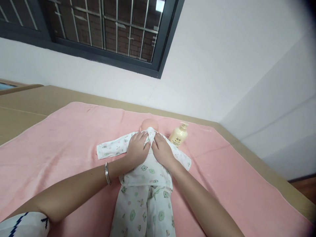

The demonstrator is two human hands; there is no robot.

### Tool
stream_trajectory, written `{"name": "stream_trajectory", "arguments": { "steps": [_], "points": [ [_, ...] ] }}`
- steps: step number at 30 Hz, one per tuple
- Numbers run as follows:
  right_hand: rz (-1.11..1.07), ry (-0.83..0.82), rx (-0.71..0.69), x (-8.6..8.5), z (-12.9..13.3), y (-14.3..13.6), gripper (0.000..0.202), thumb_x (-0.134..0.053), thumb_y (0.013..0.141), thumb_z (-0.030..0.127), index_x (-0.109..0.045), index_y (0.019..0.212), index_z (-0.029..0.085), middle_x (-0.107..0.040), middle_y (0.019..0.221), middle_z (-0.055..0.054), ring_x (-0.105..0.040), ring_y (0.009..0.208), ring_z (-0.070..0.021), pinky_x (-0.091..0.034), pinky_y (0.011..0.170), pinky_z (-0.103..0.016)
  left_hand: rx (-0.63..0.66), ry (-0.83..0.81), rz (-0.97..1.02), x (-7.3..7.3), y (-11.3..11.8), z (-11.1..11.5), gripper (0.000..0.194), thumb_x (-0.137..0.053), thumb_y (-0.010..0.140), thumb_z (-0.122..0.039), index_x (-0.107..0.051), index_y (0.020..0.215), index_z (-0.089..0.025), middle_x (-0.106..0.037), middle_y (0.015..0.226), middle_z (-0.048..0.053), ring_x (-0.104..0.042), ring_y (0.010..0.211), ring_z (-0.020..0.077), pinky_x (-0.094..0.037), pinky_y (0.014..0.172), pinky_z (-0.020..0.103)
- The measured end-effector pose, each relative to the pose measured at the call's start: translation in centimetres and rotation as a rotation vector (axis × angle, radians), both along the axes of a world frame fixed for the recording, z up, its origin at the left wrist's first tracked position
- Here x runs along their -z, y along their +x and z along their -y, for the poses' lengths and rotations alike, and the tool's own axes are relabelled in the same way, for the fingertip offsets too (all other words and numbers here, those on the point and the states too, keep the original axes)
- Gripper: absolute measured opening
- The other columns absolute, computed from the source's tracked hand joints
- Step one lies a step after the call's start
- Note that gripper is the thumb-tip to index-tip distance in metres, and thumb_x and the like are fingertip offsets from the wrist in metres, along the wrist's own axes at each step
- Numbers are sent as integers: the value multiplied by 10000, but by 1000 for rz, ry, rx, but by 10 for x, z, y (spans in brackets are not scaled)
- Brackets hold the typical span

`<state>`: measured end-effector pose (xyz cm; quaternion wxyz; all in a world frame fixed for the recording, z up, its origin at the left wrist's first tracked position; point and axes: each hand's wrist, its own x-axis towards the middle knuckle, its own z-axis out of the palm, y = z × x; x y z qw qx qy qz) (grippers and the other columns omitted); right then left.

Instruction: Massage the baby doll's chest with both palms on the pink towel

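Note:
A doll lies on its back, its bald head [149,124] partly covered by the raised collar of a white pajama top [150,171]. The top has small green and pink prints, and its sleeves spread to both sides. Matching pajama pants [143,210] cover the legs. At the upper chest, my left hand [138,148] is closed on the fabric left of the collar, a silver bangle on its wrist. My right hand [162,148] grips the other side close by, thumb toward the middle. Cloth bunches up between the hands; the fingertips are partly hidden in it.
A pale yellow pump bottle [178,135] stands right of the doll's head. Under everything lies a pink blanket [81,131] on a tan surface [24,102]. A white wall [197,65] and a dark-framed, barred window [111,29] rise behind.

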<state>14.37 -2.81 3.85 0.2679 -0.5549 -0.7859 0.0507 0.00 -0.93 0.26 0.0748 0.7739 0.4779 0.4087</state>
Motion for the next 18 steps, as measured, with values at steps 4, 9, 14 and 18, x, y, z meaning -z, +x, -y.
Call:
{"name": "stream_trajectory", "arguments": {
  "steps": [4,9,14,18],
  "points": [
    [3,15,-2,-2,2,-1,499,-323,963,228,-428,1444,148,-464,1479,-113,-401,1365,-216,-269,1166,-415,5,-14,-1,-1,-1,0,424,-402,916,-261,-559,1295,-153,-577,1372,108,-482,1294,289,-353,1130,487],
    [35,3,172,-8,10,-3,414,-363,965,291,-555,1311,172,-575,1357,-116,-495,1266,-243,-373,1058,-376,53,-13,64,4,-6,3,421,-354,946,-269,-543,1309,-170,-572,1376,100,-472,1315,270,-344,1141,489],
    [207,-102,388,-28,21,-2,395,-347,972,403,-660,1033,169,-701,1021,-141,-636,993,-290,-461,836,-377,6,-27,157,10,-11,8,468,-358,948,-290,-464,1379,-141,-545,1385,140,-479,1305,285,-366,1119,504],
    [275,-68,409,-41,29,-1,408,-356,956,364,-649,1121,132,-704,1044,-173,-650,1001,-330,-482,835,-433,0,-15,149,10,-10,10,465,-352,954,-293,-462,1378,-137,-529,1404,144,-448,1337,286,-347,1136,503]
  ]
}}
